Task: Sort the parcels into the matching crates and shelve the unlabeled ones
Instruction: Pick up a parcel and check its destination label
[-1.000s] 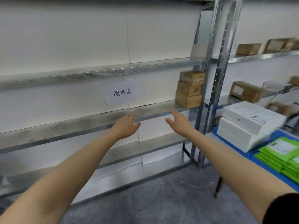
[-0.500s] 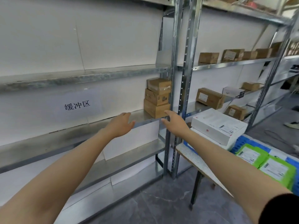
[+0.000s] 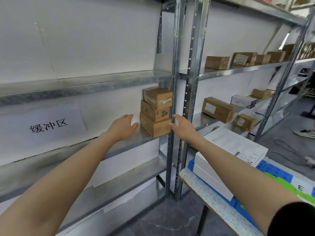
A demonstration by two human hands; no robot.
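Nearest, under the right forearm, smooth flat white cartons (image 3: 238, 147) lie on a perforated blue crate (image 3: 271, 169); neither hand touches them. Both bare arms reach out, and within a second they have swung from in front of the printed paper sign (image 3: 48, 126) to either side of the stack of three brown cardboard parcels (image 3: 156, 113). The left hand (image 3: 123, 127) is empty, its fingers straight and loosely spread, their tips just beside the left face of the bottom parcel (image 3: 158, 129). The right hand (image 3: 181, 126) is also empty and splayed, its fingers at that parcel's right front corner, in front of the punched steel upright (image 3: 172, 99). Whether either hand touches cardboard I cannot tell. The stack sits just beyond the fingertips at the right end of the dull galvanised shelf (image 3: 126, 142): matte, square-edged boxes, the top one taped glossy and slightly askew. I judge the hands are closing on the stack to square it or lift it. Farther right, past the fingers, labelled brown parcels (image 3: 217, 109) rest on the next bay.
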